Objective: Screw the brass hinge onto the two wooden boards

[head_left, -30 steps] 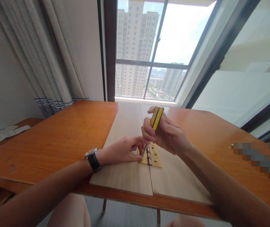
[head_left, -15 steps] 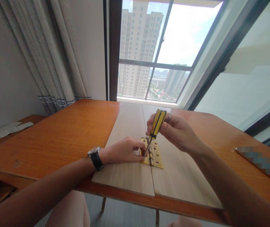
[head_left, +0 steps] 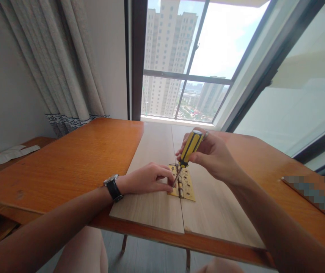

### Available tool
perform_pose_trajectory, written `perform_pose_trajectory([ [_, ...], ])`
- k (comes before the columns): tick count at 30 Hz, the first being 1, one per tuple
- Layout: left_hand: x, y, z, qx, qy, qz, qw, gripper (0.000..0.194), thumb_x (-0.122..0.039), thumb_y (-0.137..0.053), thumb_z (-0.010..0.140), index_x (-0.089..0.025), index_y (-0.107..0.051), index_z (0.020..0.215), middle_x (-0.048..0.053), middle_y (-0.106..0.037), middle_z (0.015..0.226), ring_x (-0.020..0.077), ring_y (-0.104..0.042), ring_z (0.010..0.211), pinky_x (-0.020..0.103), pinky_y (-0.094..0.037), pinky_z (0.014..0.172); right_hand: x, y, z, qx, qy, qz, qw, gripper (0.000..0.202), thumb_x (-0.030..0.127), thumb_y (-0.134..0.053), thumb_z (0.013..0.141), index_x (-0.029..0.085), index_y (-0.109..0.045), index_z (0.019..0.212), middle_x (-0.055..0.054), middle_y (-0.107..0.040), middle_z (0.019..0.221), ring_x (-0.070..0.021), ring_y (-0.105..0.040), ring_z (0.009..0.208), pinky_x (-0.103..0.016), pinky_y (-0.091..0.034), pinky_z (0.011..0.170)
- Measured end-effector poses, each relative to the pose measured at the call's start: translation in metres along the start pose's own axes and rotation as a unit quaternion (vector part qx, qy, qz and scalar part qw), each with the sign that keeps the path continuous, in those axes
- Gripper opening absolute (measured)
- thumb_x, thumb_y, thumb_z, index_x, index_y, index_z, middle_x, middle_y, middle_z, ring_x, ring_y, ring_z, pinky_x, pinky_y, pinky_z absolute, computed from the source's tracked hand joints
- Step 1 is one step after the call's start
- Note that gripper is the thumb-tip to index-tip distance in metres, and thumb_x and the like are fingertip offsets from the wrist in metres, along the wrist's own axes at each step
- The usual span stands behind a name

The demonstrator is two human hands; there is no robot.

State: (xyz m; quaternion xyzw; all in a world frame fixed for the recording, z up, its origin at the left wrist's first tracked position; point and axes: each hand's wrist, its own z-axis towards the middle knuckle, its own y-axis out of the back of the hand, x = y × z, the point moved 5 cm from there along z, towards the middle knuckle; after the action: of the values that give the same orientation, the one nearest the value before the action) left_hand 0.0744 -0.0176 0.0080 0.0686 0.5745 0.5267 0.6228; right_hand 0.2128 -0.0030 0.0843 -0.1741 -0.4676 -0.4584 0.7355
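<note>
A yellow and black screwdriver (head_left: 191, 147) is held by its handle in my right hand (head_left: 212, 153), tilted with its tip down at the left leaf of a brass hinge (head_left: 188, 185). The hinge lies across the seam between two pale wooden boards (head_left: 148, 206) (head_left: 216, 212). My left hand (head_left: 151, 179) rests on the left board, thumb and fingers closed around the screwdriver tip at the hinge's left leaf. Whatever those fingertips pinch is too small and hidden to name.
The boards lie on an orange-brown wooden table (head_left: 74, 163). Pale strips (head_left: 8, 155) lie on a lower surface at the far left. A curtain (head_left: 74, 64) hangs behind, beside a window. A blurred-out flat item (head_left: 316, 195) is at the right edge.
My right hand has shifted its grip on the screwdriver handle, its fingers turned further over the top. The boards, hinge and left hand appear slightly left and higher in view.
</note>
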Motion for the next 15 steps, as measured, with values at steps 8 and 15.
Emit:
perform_pose_trajectory([
  [8, 0.003, -0.002, 0.003, 0.006, -0.007, -0.043, 0.999, 0.021, -0.027, -0.059, 0.093, -0.014, -0.073, 0.085, 0.007, -0.068, 0.089, 0.0144, -0.063, 0.084, 0.023, -0.047, 0.081, 0.016, -0.007, -0.004, 0.005, 0.060, -0.090, 0.994, 0.049, 0.027, -0.075, 0.082, 0.027, -0.055, 0.127, 0.001, -0.064, 0.085, -0.0140, -0.066, 0.074, -0.029, -0.057, 0.070],
  [15, 0.004, -0.003, 0.004, 0.006, -0.006, -0.043, 0.999, 0.022, -0.028, -0.059, 0.093, -0.014, -0.075, 0.088, 0.008, -0.070, 0.093, 0.0156, -0.064, 0.087, 0.024, -0.048, 0.083, 0.027, -0.012, -0.007, 0.058, 0.082, -0.157, 0.982, 0.053, 0.027, -0.060, 0.093, 0.032, -0.043, 0.144, -0.005, -0.068, 0.101, -0.0188, -0.066, 0.091, -0.035, -0.057, 0.078],
])
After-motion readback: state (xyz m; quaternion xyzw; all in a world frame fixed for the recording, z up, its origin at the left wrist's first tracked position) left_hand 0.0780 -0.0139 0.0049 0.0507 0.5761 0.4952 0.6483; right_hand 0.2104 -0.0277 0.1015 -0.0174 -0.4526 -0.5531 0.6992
